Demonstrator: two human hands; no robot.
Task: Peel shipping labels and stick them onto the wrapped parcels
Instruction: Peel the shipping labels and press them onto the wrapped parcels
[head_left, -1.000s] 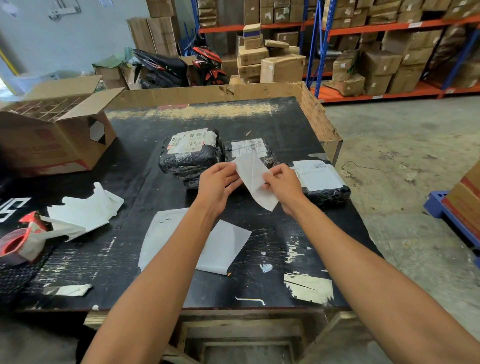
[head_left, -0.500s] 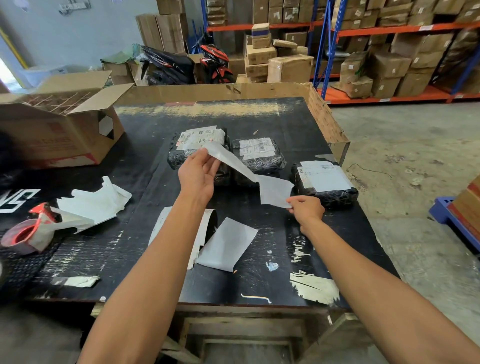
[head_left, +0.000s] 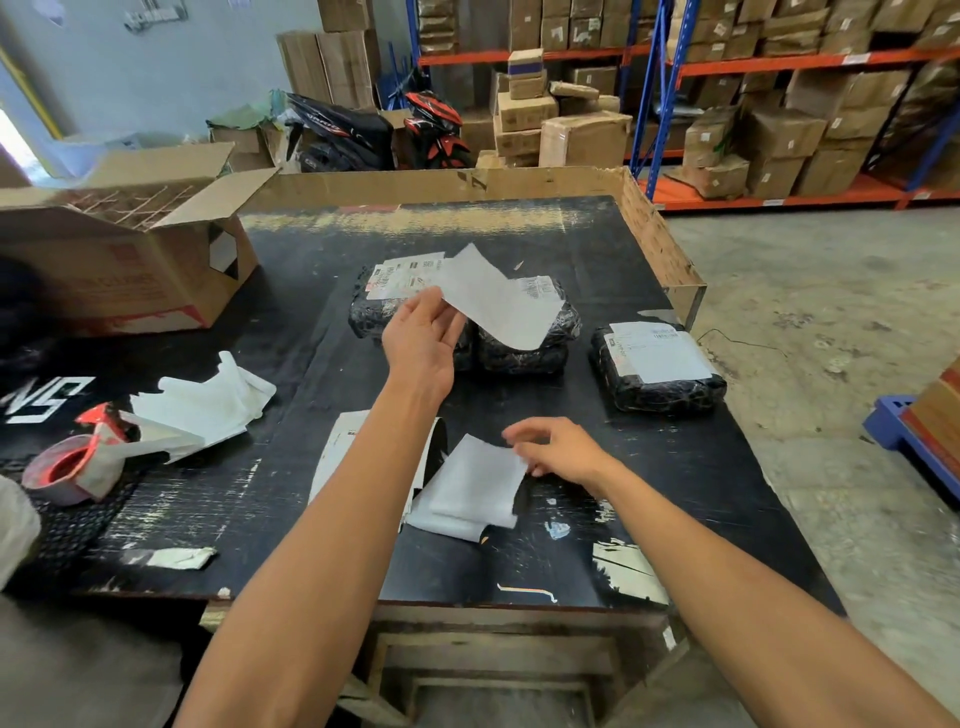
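Note:
My left hand (head_left: 423, 338) pinches a white peeled label (head_left: 493, 301) by one edge and holds it in the air over two black wrapped parcels. The left parcel (head_left: 371, 317) and the middle parcel (head_left: 524, 356) each carry a printed label, partly hidden by the held sheet. A third parcel (head_left: 660, 387) with its own label lies apart to the right. My right hand (head_left: 561, 449) hovers low with loosely curled fingers at the edge of a white backing sheet (head_left: 472, 491) lying on the black table (head_left: 675, 493). A label stack (head_left: 337, 452) lies under my left forearm.
An open cardboard box (head_left: 119, 270) stands at the far left. A red tape dispenser (head_left: 67, 465) and crumpled backing papers (head_left: 208, 405) lie at the left. A cardboard wall (head_left: 660, 249) rims the table's far and right sides. A blue pallet (head_left: 904, 441) sits on the floor at right.
The label came off its backing. My left hand lifted the label over the parcels, and my right hand dropped the backing sheet onto the table and let go.

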